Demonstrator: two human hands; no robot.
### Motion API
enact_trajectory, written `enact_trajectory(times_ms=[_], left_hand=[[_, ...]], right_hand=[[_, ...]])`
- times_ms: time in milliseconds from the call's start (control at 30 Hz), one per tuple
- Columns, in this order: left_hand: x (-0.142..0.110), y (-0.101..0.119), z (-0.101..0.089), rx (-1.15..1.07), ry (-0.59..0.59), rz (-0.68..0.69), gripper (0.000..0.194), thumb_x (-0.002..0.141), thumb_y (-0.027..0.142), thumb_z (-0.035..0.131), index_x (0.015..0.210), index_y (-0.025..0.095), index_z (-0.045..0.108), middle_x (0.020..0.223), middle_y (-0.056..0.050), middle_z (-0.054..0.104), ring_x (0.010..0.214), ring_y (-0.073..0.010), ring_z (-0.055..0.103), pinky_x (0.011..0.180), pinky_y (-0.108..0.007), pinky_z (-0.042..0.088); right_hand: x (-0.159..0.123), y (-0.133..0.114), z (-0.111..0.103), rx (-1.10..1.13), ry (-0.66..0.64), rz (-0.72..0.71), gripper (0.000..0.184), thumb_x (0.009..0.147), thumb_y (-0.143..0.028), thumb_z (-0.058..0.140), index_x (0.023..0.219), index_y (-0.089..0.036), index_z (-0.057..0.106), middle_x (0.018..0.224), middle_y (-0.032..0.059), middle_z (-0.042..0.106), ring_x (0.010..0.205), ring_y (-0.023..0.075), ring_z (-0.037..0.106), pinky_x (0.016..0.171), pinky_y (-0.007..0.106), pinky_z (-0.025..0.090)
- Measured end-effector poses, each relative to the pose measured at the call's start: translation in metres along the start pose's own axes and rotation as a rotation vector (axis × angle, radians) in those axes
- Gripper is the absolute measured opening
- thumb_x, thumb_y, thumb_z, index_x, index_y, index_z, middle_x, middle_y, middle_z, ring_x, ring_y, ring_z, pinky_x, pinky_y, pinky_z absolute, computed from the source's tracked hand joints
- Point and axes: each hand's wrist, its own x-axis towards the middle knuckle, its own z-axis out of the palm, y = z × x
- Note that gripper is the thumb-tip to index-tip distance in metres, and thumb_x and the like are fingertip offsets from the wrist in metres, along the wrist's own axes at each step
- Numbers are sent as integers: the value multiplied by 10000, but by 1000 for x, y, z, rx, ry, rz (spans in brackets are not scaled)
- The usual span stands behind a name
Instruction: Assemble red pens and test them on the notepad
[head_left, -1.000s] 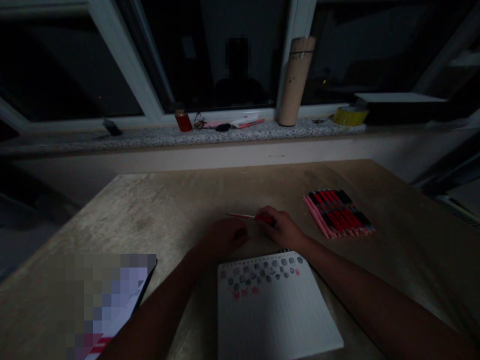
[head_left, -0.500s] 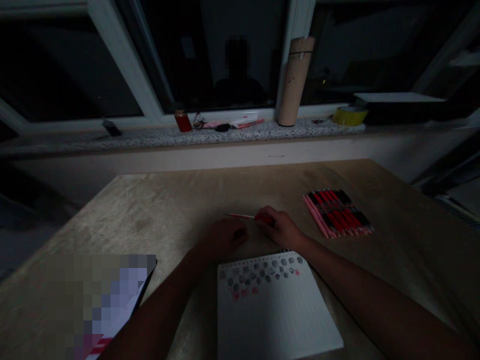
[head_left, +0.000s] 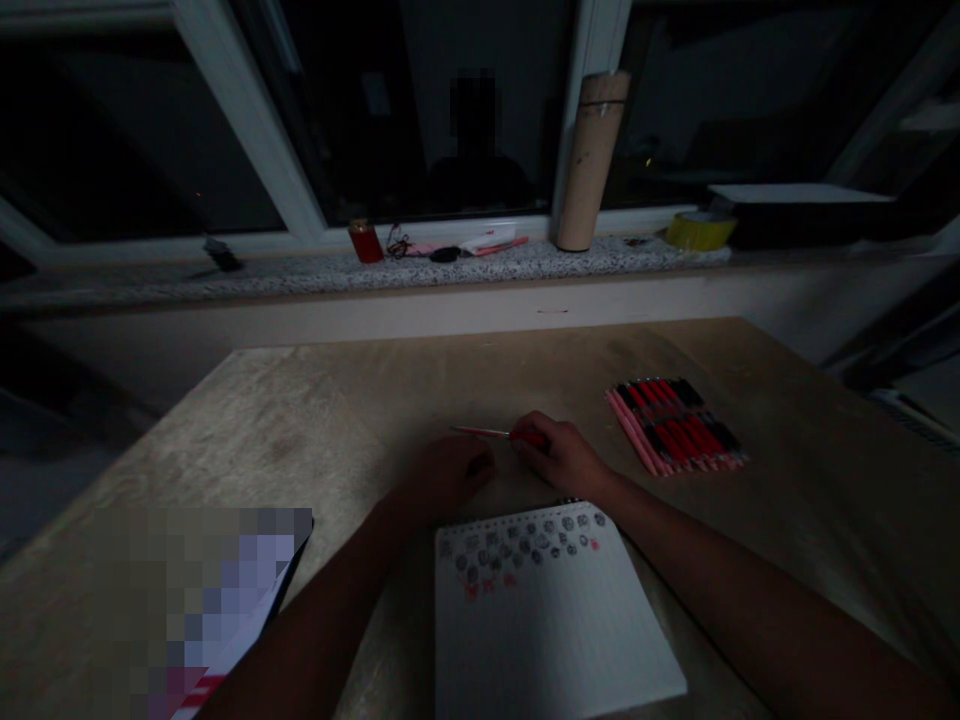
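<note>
In the dim head view, my right hand [head_left: 555, 452] rests on the table beyond the notebook. Its fingers are closed round the red grip of a pen [head_left: 491, 433], whose thin end points left. My left hand [head_left: 454, 468] lies just left of it, with its fingers curled in and a dark gap by the thumb. The pen's thin end passes just beyond the left knuckles; whether they touch I cannot tell. Nearer to me, a spiral notebook [head_left: 555, 630] lies open between my forearms, with rows of dark and red marks along its top.
Several red, black and pink pens [head_left: 675, 427] lie side by side at the right of the table [head_left: 337, 400]. A blurred-out flat device [head_left: 247, 600] is at lower left. On the windowsill stand a red jar [head_left: 366, 242], a tall wooden-looking cylinder [head_left: 592, 165] and yellow tape [head_left: 700, 232].
</note>
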Motion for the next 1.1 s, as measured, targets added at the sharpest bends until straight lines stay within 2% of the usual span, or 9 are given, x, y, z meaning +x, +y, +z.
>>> enact_trajectory(times_ms=[167,267,333,533,667,733,833,900,1100], left_hand=[[0,0,1,-126,89,-11,302,849,269,480,1137,208,543,1083,-45,610,928,-173,565,830,-299,424],[-1,0,2,-182,122,-12,346,827,249,506,1171,213,526,1137,-47,588,956,-172,560,859,-298,427],[-1,0,3,-214,141,-26,361,803,244,530,1162,210,533,1124,-47,587,885,-165,570,816,-295,447],[1,3,2,-404,221,-18,301,780,267,539,1067,194,595,1052,-45,601,726,-118,554,703,-254,462],[2,5,-1,-610,265,-196,317,801,399,515,1002,182,629,743,-11,616,599,-111,539,548,-219,453],[2,4,-2,-704,336,-301,330,801,448,502,893,162,638,639,3,577,545,-105,518,482,-202,427],[4,1,-4,-750,479,-364,372,806,478,491,653,149,568,544,21,508,500,-87,465,464,-194,401],[5,-1,-4,-762,533,-372,422,823,496,464,580,153,503,492,36,451,467,-77,419,448,-192,374],[5,-5,-3,-773,525,-359,434,827,504,464,563,161,435,467,57,392,436,-64,359,414,-189,306]], right_hand=[[0,-1,-1,3,1,-24,108,843,-239,508,926,-185,550,763,17,626,667,132,570,603,226,402],[0,-2,-1,11,-9,-18,108,845,-237,506,931,-183,544,771,20,635,681,136,581,611,227,407],[1,-2,-1,17,-14,-14,103,844,-237,511,926,-183,543,777,22,644,695,139,590,622,230,412],[1,1,1,34,-11,-37,132,852,-238,506,958,-183,562,813,30,658,719,138,601,645,232,426],[0,2,1,28,29,-36,135,843,-231,514,953,-183,577,810,30,649,696,134,589,628,228,426],[0,2,1,30,40,-39,135,837,-228,520,948,-180,580,800,27,643,679,128,579,616,223,423],[0,2,2,37,56,-54,129,836,-224,521,938,-178,585,802,24,638,678,122,569,611,217,418],[0,1,1,40,71,-63,121,834,-219,522,925,-176,588,796,23,635,672,119,563,605,214,415],[0,3,0,48,70,-67,129,835,-221,523,934,-175,592,787,23,632,671,123,564,604,219,416]])
